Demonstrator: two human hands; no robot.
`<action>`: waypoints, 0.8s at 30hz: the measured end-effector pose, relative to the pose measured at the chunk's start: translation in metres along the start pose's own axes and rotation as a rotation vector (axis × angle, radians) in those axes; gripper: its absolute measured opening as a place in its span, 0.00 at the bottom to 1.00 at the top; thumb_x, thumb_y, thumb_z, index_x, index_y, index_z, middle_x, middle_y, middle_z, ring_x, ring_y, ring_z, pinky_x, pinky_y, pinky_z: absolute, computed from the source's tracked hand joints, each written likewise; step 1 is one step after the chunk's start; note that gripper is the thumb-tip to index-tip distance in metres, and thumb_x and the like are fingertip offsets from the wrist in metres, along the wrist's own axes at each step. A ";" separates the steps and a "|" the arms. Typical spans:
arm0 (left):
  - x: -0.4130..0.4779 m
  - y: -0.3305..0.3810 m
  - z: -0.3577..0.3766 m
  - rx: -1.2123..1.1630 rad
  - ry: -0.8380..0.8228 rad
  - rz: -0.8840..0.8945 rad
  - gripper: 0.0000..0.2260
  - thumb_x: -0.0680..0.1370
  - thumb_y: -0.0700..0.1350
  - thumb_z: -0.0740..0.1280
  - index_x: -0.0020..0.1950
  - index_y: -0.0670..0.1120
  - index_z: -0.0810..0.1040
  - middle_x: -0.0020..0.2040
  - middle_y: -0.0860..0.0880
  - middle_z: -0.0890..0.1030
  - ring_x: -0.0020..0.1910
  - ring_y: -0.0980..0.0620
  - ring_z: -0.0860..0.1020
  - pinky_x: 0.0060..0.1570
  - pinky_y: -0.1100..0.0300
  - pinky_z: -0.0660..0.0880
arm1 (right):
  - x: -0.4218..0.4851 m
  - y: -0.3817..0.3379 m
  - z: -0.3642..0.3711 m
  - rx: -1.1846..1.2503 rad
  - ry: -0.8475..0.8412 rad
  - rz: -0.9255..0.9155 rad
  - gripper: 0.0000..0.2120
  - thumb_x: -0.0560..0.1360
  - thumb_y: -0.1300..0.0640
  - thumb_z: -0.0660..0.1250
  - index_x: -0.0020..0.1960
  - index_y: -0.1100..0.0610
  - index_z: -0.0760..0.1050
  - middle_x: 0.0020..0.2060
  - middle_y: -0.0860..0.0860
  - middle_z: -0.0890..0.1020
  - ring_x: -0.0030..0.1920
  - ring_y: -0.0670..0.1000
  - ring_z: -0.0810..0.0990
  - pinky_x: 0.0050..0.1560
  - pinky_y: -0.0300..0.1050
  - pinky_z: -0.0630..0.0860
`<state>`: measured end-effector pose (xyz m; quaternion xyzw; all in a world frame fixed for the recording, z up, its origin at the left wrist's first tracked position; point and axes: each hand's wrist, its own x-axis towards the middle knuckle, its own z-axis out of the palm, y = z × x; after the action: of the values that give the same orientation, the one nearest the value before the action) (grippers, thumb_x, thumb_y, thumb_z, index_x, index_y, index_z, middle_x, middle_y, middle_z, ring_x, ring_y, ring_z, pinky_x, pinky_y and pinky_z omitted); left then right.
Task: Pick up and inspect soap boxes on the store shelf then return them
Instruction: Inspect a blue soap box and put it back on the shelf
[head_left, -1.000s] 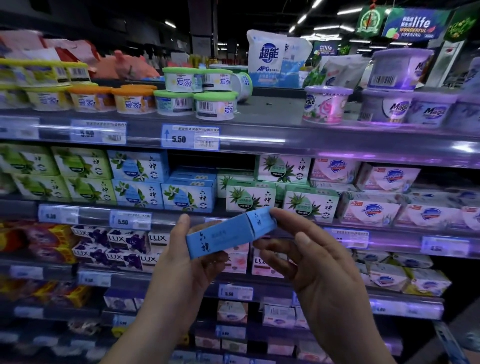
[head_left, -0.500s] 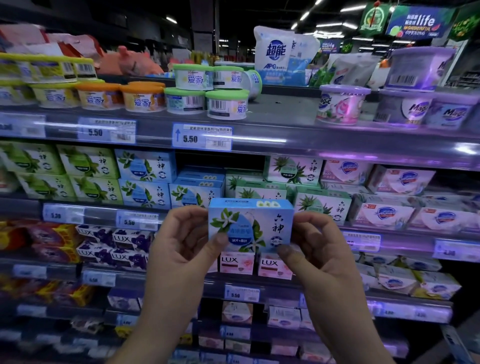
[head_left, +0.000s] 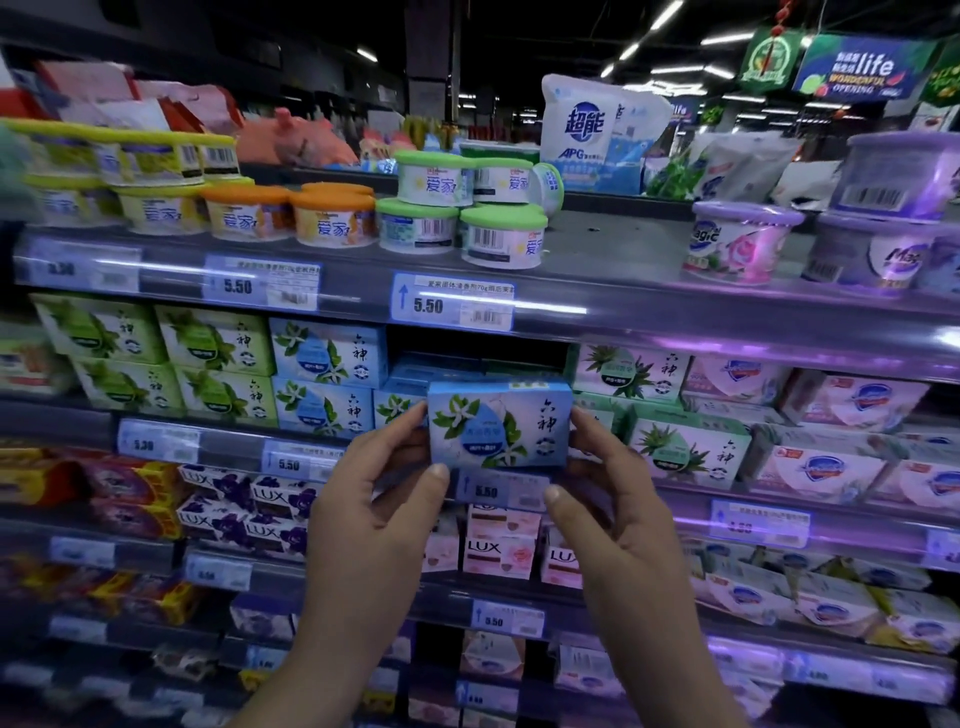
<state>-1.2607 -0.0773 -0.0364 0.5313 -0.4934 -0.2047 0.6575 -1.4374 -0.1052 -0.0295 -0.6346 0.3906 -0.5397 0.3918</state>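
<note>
Nearer the shelf (head_left: 649, 312) than before, the blue soap box (head_left: 498, 423) sits pinched between left hand (head_left: 374, 499) and right hand (head_left: 618, 509).

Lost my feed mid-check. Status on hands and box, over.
Left grip and right grip each pinch an end of the blue soap box. Box level, front to camera, not yet shelved. Path to shelf gap looks clear.

Overhead, strip lights (head_left: 727, 38) line a dark ceiling (head_left: 519, 41).
</note>
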 end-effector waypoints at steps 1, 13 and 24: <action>0.004 0.000 -0.001 0.005 -0.002 -0.002 0.20 0.81 0.41 0.70 0.71 0.57 0.77 0.58 0.60 0.83 0.57 0.67 0.80 0.50 0.76 0.76 | 0.004 0.000 0.003 -0.003 0.000 0.006 0.29 0.80 0.57 0.68 0.65 0.22 0.70 0.67 0.39 0.75 0.62 0.36 0.78 0.62 0.44 0.78; 0.054 -0.021 -0.011 0.113 -0.077 -0.078 0.25 0.81 0.42 0.70 0.74 0.62 0.73 0.61 0.63 0.79 0.50 0.77 0.78 0.37 0.79 0.74 | 0.051 0.007 0.039 -0.052 -0.020 0.072 0.27 0.81 0.59 0.68 0.64 0.26 0.69 0.67 0.39 0.76 0.62 0.34 0.76 0.52 0.29 0.76; 0.059 -0.037 -0.017 0.231 -0.114 0.037 0.25 0.81 0.39 0.70 0.72 0.62 0.73 0.73 0.67 0.69 0.69 0.65 0.72 0.64 0.67 0.76 | 0.066 0.008 0.056 -0.018 0.000 0.038 0.28 0.81 0.67 0.66 0.63 0.32 0.73 0.62 0.39 0.79 0.53 0.23 0.77 0.47 0.20 0.74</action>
<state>-1.2117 -0.1287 -0.0437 0.5817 -0.5600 -0.1645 0.5665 -1.3746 -0.1647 -0.0177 -0.6305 0.4073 -0.5286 0.3963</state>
